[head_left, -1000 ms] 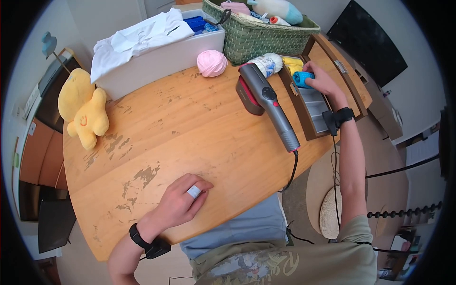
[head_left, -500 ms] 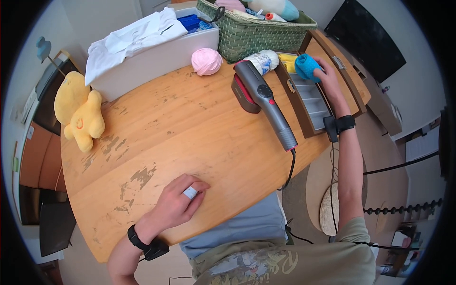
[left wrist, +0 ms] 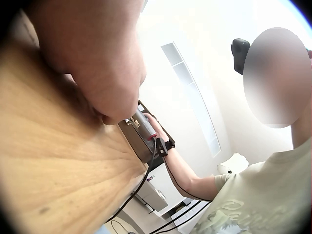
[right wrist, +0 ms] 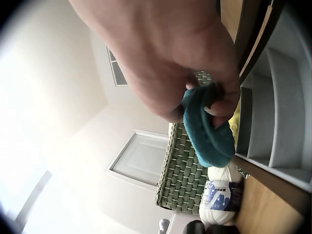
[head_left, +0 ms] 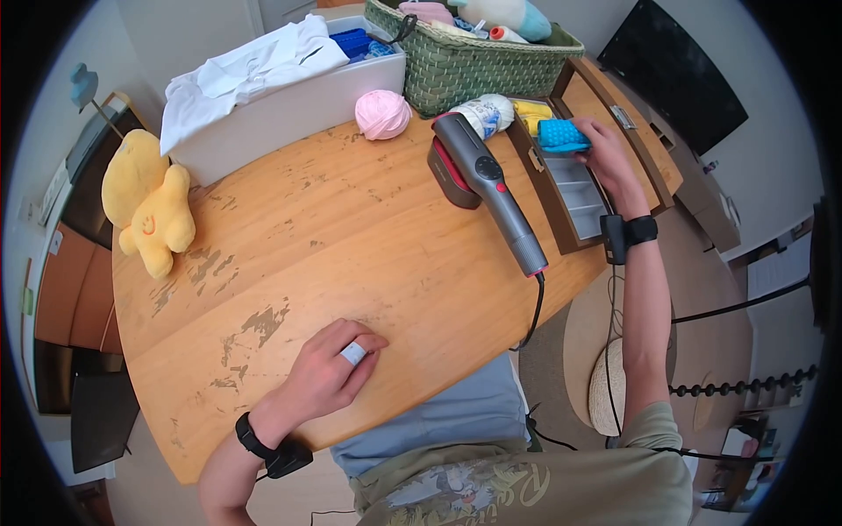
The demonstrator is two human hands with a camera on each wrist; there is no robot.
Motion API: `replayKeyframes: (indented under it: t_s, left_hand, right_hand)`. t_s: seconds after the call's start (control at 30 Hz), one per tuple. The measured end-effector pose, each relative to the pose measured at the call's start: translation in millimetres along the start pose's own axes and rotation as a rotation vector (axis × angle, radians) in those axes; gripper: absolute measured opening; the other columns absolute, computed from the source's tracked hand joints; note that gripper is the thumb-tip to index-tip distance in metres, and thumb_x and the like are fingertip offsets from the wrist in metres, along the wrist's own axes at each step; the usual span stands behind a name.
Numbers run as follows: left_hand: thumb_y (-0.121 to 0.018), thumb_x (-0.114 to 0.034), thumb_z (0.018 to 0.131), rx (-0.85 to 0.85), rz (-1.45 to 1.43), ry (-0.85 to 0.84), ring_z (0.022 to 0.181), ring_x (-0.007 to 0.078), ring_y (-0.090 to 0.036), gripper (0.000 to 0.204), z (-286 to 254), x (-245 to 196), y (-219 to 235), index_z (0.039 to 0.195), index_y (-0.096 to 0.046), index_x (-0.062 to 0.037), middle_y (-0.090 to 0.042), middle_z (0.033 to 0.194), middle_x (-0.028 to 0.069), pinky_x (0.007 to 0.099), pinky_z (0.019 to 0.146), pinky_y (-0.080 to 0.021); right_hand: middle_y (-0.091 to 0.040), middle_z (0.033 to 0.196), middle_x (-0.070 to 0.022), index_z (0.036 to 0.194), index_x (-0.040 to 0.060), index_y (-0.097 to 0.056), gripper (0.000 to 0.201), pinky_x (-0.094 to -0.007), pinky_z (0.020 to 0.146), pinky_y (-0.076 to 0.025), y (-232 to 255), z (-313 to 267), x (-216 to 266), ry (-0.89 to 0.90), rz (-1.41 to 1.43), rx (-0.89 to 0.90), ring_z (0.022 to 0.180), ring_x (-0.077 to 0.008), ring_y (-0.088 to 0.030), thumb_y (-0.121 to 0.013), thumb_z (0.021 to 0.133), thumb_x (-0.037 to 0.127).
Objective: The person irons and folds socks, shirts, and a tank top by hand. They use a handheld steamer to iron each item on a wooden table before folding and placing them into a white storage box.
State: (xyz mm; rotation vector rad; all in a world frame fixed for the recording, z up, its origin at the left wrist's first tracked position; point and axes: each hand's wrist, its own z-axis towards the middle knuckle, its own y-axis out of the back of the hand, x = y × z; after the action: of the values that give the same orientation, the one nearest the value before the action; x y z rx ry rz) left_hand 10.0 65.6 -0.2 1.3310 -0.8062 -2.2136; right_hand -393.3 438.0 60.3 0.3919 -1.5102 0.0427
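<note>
My right hand [head_left: 611,167] pinches a rolled-up blue cloth [head_left: 560,135] with raised dots, over a brown box [head_left: 563,215] with grey compartments. In the right wrist view the thumb and fingers grip one edge of the blue roll [right wrist: 202,131], which hangs beside the grey dividers [right wrist: 280,107]. A yellow roll [head_left: 531,114] lies in the box's far end. Loosely curled and holding nothing, my left hand [head_left: 338,368] rests on the tabletop near its front edge, with a white band around one finger.
Left of the box lies a grey hair-straightener-like appliance [head_left: 504,202] with a cord. Behind are white yarn [head_left: 489,114], pink yarn [head_left: 383,115], a green woven basket [head_left: 474,74] and a white bin [head_left: 263,131] with a white garment. A yellow plush [head_left: 153,206] sits at left.
My right hand has lifted the blue roll out of the box compartment, then turned it so it lies more sideways, slightly lower over the box. The left hand stays put.
</note>
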Motion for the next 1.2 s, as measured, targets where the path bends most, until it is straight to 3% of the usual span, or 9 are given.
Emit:
replayKeyframes:
  t_s: [0.17,0.37,0.47,0.67,0.87,0.97,1.07,1.17,1.2]
  left_hand:
    - [-0.071,0.004,0.086,0.013,0.002,0.028,0.087,0.0297,-0.066,0.022,-2,1,-1,0.105,-0.068,-0.0069,-0.067,0.098,0.0096,0.0392,0.075,-0.055]
    - [-0.072,0.003,0.087,0.004,-0.004,0.003,0.085,0.0313,-0.064,0.020,-1,1,-1,0.105,-0.067,-0.0046,-0.063,0.096,0.0110,0.0406,0.072,-0.054]
    - [-0.071,0.004,0.086,0.017,0.004,0.028,0.088,0.0297,-0.066,0.022,-2,1,-1,0.105,-0.068,-0.0067,-0.066,0.098,0.0098,0.0393,0.075,-0.055]
    - [-0.072,0.003,0.086,0.004,0.018,-0.005,0.085,0.0309,-0.065,0.020,-1,2,-1,0.105,-0.068,-0.0046,-0.064,0.096,0.0106,0.0406,0.072,-0.054]
    - [-0.071,0.004,0.086,0.019,0.017,0.025,0.088,0.0301,-0.066,0.021,-1,0,-1,0.104,-0.068,-0.0072,-0.066,0.098,0.0094,0.0397,0.075,-0.055]
    - [-0.071,0.004,0.086,0.016,0.017,0.023,0.089,0.0300,-0.066,0.021,-1,0,-1,0.104,-0.068,-0.0071,-0.066,0.098,0.0094,0.0397,0.075,-0.055]
    - [-0.071,0.004,0.086,0.014,0.021,0.021,0.088,0.0301,-0.066,0.022,-1,0,-2,0.104,-0.068,-0.0072,-0.066,0.098,0.0094,0.0396,0.075,-0.055]
    - [-0.071,0.005,0.085,0.014,0.017,0.022,0.088,0.0299,-0.066,0.022,-1,0,-2,0.104,-0.068,-0.0072,-0.066,0.098,0.0093,0.0397,0.075,-0.055]
    - [-0.071,0.005,0.085,0.014,0.017,0.021,0.088,0.0299,-0.066,0.022,0,0,-2,0.104,-0.068,-0.0072,-0.066,0.098,0.0093,0.0397,0.075,-0.055]
  right_hand:
    - [-0.069,0.108,-0.0032,0.128,0.0079,-0.068,0.034,-0.0236,0.066,-0.053,-11,-4,5,-0.104,-0.077,-0.017,0.085,-0.0125,-0.068,-0.062,0.106,0.033]
    - [-0.069,0.104,-0.0025,0.131,0.0089,-0.064,0.034,-0.0198,0.055,-0.048,-17,-3,3,-0.106,-0.208,-0.125,0.077,-0.0095,-0.067,-0.061,0.107,0.033]
    - [-0.070,0.104,-0.0035,0.129,0.0071,-0.063,0.035,-0.0226,0.053,-0.047,-11,3,-2,-0.097,-0.290,-0.127,0.074,-0.0109,-0.069,-0.063,0.106,0.033]
    - [-0.070,0.099,-0.0023,0.126,0.0100,-0.064,0.029,-0.0230,0.050,-0.043,-1,7,-10,-0.053,-0.350,-0.063,0.067,-0.0100,-0.067,-0.062,0.106,0.032]
    - [-0.070,0.099,-0.0053,0.126,0.0129,-0.065,0.024,-0.0251,0.046,-0.042,-8,-6,-4,0.147,-0.638,-0.067,0.059,-0.0096,-0.065,-0.060,0.107,0.026]
    - [-0.070,0.106,-0.0121,0.125,0.0121,-0.067,0.026,-0.0328,0.057,-0.053,-11,-14,6,0.165,-0.706,-0.018,0.071,-0.0188,-0.070,-0.062,0.105,0.027]
    - [-0.068,0.116,-0.0179,0.125,0.0122,-0.069,0.029,-0.0395,0.080,-0.058,-4,-9,-4,0.400,-0.964,-0.072,0.095,-0.0306,-0.071,-0.064,0.103,0.032]
    - [-0.065,0.127,-0.0201,0.135,0.0171,-0.066,0.038,-0.0423,0.100,-0.053,-12,-24,15,0.391,-1.120,0.031,0.117,-0.0384,-0.064,-0.065,0.102,0.037]
    - [-0.064,0.129,-0.0192,0.138,0.0186,-0.064,0.041,-0.0422,0.100,-0.053,-15,-30,17,0.409,-1.111,0.062,0.118,-0.0382,-0.064,-0.066,0.101,0.035]
